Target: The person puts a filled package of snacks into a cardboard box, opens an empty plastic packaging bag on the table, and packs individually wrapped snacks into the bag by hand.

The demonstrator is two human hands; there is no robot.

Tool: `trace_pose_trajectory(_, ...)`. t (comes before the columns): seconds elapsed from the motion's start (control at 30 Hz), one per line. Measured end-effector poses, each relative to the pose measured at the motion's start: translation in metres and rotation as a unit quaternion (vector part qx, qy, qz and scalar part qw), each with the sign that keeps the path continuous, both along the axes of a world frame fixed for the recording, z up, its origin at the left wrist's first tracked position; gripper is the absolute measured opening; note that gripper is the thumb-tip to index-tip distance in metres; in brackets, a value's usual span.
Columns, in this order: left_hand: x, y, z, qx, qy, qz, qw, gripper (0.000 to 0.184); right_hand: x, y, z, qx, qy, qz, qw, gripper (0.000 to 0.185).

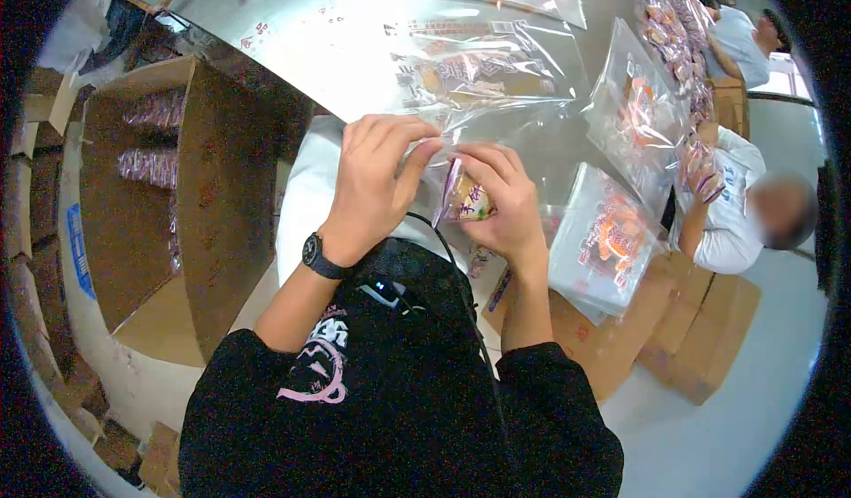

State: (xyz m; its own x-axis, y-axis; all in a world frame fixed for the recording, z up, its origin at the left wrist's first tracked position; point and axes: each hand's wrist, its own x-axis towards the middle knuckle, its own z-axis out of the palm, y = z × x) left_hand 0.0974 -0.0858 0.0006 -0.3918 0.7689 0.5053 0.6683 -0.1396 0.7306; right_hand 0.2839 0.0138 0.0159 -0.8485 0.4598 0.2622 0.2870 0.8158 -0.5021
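Observation:
Between my hands lies the near edge of a large clear printed plastic bag (483, 73), spread on the metal table (310, 33). My left hand (381, 175), with a black watch on the wrist, pinches the bag's edge between thumb and fingers. A small wrapped snack packet (470, 198) with purple print sits in my right hand (505, 197), held under the palm and thumb. The right fingertips rest at the bag's edge, close to the left thumb.
Stacks of printed clear bags (607, 241) lie on the right. An open cardboard box (191, 197) with packets stands at left. Many wrapped packets (665, 28) line the far right side. A co-worker (727, 188) holds packets there; another person (740, 46) is beyond.

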Motion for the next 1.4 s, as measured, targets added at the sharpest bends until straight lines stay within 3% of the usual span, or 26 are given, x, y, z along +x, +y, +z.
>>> trace_pose_trajectory(0.1,-0.003,-0.005,0.007,0.006,0.003,0.003,1.000,0.015,-0.007,-0.001,-0.017,-0.293,0.150,-0.080,0.941,0.064)
trace_pose_trajectory(0.23,-0.006,-0.007,0.008,-0.017,0.029,0.037,0.999,0.021,-0.016,0.007,-0.041,-0.623,0.353,-0.090,0.692,0.088)
trace_pose_trajectory(0.27,-0.002,-0.009,0.016,-0.033,0.059,0.052,0.996,0.023,-0.017,0.006,-0.054,-0.618,0.351,-0.096,0.697,0.092)
trace_pose_trajectory(0.37,-0.005,-0.014,0.004,-0.057,0.043,0.061,0.996,0.025,-0.017,0.001,-0.063,-0.488,0.301,-0.121,0.811,0.088)
trace_pose_trajectory(0.4,-0.009,-0.018,-0.010,-0.060,-0.010,0.049,0.997,0.025,-0.013,0.002,-0.067,-0.370,0.225,-0.144,0.890,0.081)
trace_pose_trajectory(0.43,-0.013,-0.019,-0.017,-0.061,-0.064,0.037,0.995,0.026,-0.013,0.004,-0.061,-0.339,0.186,-0.133,0.913,0.079)
trace_pose_trajectory(0.5,-0.017,-0.018,-0.029,-0.037,-0.024,0.041,0.998,0.024,-0.013,0.008,-0.047,-0.276,0.106,-0.110,0.949,0.075)
trace_pose_trajectory(0.57,-0.016,-0.017,-0.029,-0.036,-0.047,0.054,0.997,0.023,-0.016,0.013,-0.043,-0.487,0.117,-0.082,0.862,0.076)
trace_pose_trajectory(0.63,-0.017,-0.016,-0.027,-0.038,-0.020,0.092,0.995,0.026,-0.016,0.022,-0.042,-0.711,0.139,-0.014,0.689,0.078)
trace_pose_trajectory(0.67,-0.016,-0.016,-0.025,-0.038,-0.007,0.113,0.993,0.028,-0.013,0.023,-0.051,-0.732,0.162,-0.008,0.661,0.079)
trace_pose_trajectory(0.77,-0.015,-0.019,-0.021,-0.017,0.070,0.093,0.993,0.030,-0.026,0.005,-0.062,-0.457,0.219,-0.057,0.860,0.077)
trace_pose_trajectory(0.8,-0.018,-0.022,-0.025,-0.031,0.059,0.063,0.996,0.030,-0.035,-0.007,-0.060,-0.429,0.299,-0.094,0.847,0.076)
trace_pose_trajectory(0.93,-0.021,-0.017,-0.014,-0.107,0.119,0.075,0.984,0.032,-0.044,-0.005,-0.050,-0.491,0.366,-0.183,0.769,0.064)
trace_pose_trajectory(1.03,-0.025,-0.015,-0.024,-0.117,0.093,0.068,0.986,0.028,-0.038,-0.005,-0.061,-0.487,0.390,-0.209,0.753,0.059)
trace_pose_trajectory(1.13,-0.018,-0.011,-0.024,-0.068,0.037,0.083,0.994,0.023,-0.029,-0.017,-0.074,-0.175,0.266,-0.228,0.920,0.059)
trace_pose_trajectory(1.27,-0.015,-0.006,-0.019,0.001,-0.047,0.122,0.991,0.016,-0.019,-0.027,-0.065,0.099,0.322,-0.133,0.932,0.054)
trace_pose_trajectory(1.37,-0.016,-0.005,-0.018,0.061,-0.022,0.155,0.986,0.016,-0.016,-0.033,-0.047,0.091,0.395,-0.075,0.911,0.050)
trace_pose_trajectory(1.4,-0.014,-0.005,-0.017,0.072,-0.013,0.151,0.986,0.017,-0.010,-0.029,-0.049,0.070,0.367,-0.025,0.927,0.042)
